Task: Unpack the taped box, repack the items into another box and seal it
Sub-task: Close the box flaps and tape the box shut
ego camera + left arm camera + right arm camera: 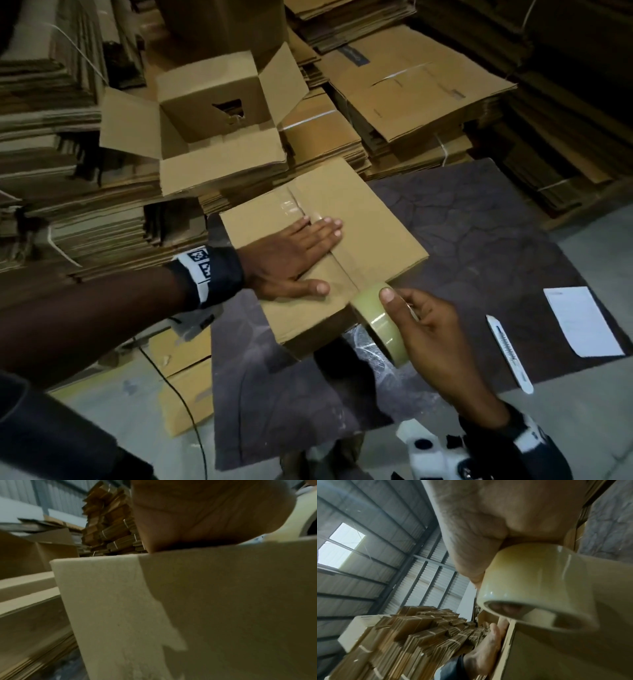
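Cardboard under a spread left hand, pressing the box flaps flat on the dark mat. Right hand curled round the tape at the near edge. Likely trouble: slack pull wrinkling tape off the seam, flaps springing apart. Knife near, unused.

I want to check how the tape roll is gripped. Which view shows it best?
The right wrist view: the tape roll fills the frame, fingers visible inside its core. The head view shows the right hand holding it at the box edge; the left wrist view catches only a sliver.
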